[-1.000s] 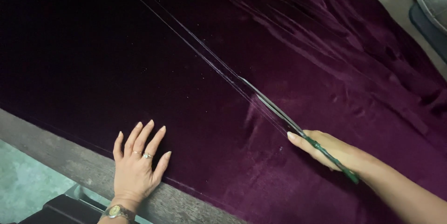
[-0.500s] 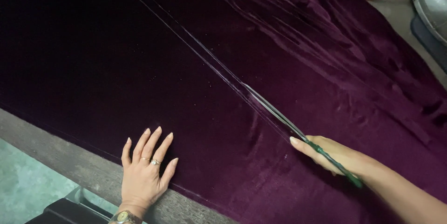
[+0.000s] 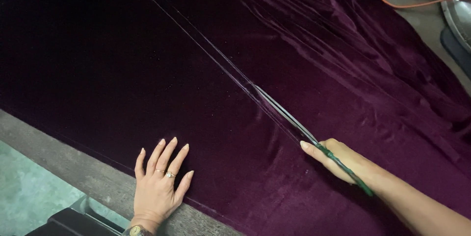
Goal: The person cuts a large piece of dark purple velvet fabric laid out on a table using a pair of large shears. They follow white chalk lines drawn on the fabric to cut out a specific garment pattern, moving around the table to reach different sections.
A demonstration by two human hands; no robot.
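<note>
Grey worktable [image 3: 73,167] edge runs diagonally; pale green floor [image 3: 24,192] below left. Orange cable [image 3: 392,1] on the grey surface, upper right.

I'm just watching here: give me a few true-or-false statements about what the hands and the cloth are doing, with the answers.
1. The right hand holds green-handled scissors. True.
2. The left hand grips the scissors too. False: it lies flat, fingers spread, on the dark purple velvet cloth near the table edge.
3. The cloth is bright yellow. False: it is deep purple.
4. An orange cord lies at the far right. True.
5. The left hand wears rings. True.
</note>
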